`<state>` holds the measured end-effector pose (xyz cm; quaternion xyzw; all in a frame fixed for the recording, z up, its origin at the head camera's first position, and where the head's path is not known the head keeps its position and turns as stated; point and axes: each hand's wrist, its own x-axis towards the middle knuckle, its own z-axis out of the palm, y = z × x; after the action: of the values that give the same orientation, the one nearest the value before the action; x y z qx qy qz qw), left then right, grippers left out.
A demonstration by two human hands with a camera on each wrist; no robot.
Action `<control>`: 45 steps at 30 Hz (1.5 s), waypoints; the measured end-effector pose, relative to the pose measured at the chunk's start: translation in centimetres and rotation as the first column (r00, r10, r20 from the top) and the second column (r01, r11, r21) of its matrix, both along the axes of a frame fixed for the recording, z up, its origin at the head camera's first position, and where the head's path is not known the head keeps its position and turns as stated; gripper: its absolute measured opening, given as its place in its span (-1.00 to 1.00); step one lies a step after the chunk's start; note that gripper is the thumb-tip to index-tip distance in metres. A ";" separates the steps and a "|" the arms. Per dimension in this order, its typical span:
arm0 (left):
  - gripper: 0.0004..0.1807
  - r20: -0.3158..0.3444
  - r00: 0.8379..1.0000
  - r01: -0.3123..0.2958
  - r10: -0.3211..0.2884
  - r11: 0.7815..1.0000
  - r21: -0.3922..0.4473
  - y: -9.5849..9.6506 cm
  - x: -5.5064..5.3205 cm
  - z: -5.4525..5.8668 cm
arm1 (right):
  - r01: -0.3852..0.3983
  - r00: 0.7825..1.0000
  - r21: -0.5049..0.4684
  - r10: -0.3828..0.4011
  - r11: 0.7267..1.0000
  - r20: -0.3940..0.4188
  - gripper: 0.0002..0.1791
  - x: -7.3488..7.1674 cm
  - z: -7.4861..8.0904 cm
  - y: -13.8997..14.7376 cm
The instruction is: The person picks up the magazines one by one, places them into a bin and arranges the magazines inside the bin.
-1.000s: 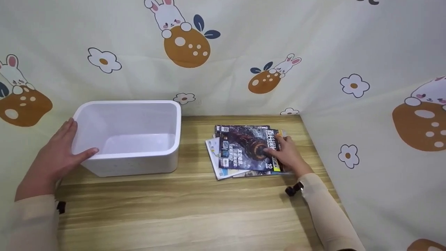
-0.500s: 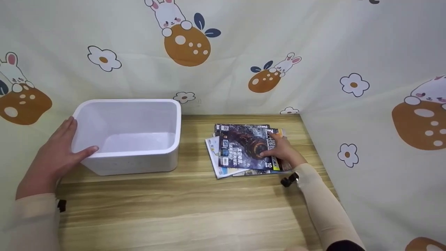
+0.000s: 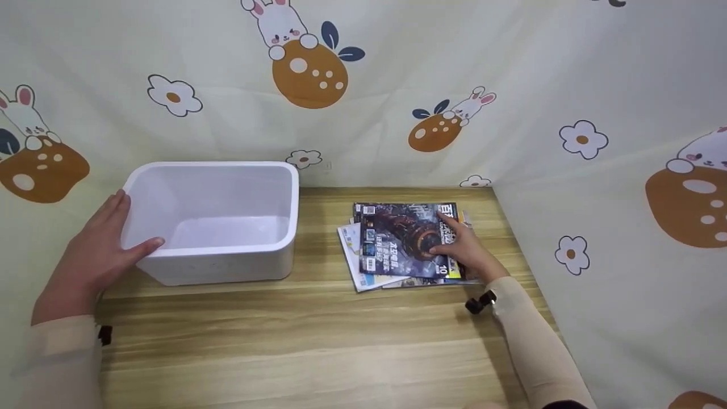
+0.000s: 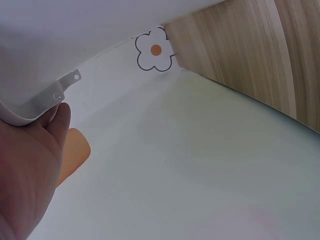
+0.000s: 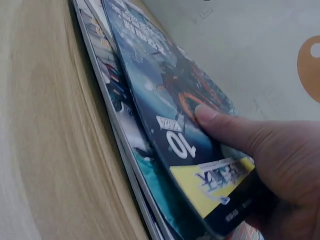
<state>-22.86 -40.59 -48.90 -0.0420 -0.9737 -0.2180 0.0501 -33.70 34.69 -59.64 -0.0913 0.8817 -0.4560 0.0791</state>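
Note:
A white plastic bin [image 3: 216, 267] stands on the table at the left. My left hand [image 3: 93, 255] grips its near-left corner, thumb over the front rim and fingers along the left side. In the left wrist view, fingers [image 4: 60, 122] reach up beside a lip under the rim. A small stack of magazines lies right of the bin. My right hand [image 3: 468, 250] holds the dark top magazine [image 3: 397, 238] by its right edge, thumb on the cover. In the right wrist view that magazine [image 5: 150, 85] tilts slightly apart from those beneath; the fingers are mostly hidden.
Beneath the top one, a white-covered magazine [image 3: 351, 250] sticks out to the left. The wood-grain table [image 3: 295, 341] meets a curtain [image 3: 375, 74] with rabbit and flower prints at the back and right.
My right hand has shifted a little left on the top magazine, and that magazine's right side has come up slightly. The left hand and the bin have stayed put.

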 end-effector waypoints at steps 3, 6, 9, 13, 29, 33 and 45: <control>0.28 0.004 1.000 0.006 -0.006 1.000 0.005 0.0 0.1 0.1 | 0.019 1.000 -0.105 -0.017 0.994 0.017 0.12 -0.1 -0.2 0.5; 0.28 0.007 1.000 0.012 -0.012 1.000 0.008 0.0 0.1 0.2 | 0.049 0.998 -0.198 -0.042 0.979 0.041 0.01 -0.1 0.0 0.8; 0.28 0.003 1.000 0.009 -0.009 1.000 0.007 0.0 0.1 0.2 | 0.056 0.998 -0.251 -0.045 0.966 0.049 -0.05 -0.1 0.5 0.8; 0.28 -0.002 1.000 0.003 -0.003 1.000 0.006 -0.1 0.1 0.0 | 0.053 0.998 -0.295 -0.037 0.954 0.059 -0.07 -0.1 0.9 0.6; 0.34 0.022 0.999 0.036 -0.035 0.999 -0.017 -0.4 -0.2 0.1 | 0.167 0.978 -0.513 -0.077 0.842 0.193 -0.05 0.4 2.6 -1.2; 0.34 0.016 0.999 0.043 -0.042 0.999 -0.007 -0.5 -0.2 0.0 | 0.166 0.979 -0.550 -0.070 0.818 0.191 -0.06 0.4 3.4 -2.0; 0.34 0.014 0.999 0.030 -0.030 1.000 0.005 -0.5 0.0 0.0 | 0.109 0.988 -0.613 -0.019 0.783 0.151 -0.03 0.3 6.0 -4.4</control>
<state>-22.90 -41.06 -48.91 -0.0550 -0.9728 -0.2213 0.0401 -33.36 30.29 -53.64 -0.0508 0.6785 -0.7273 0.0892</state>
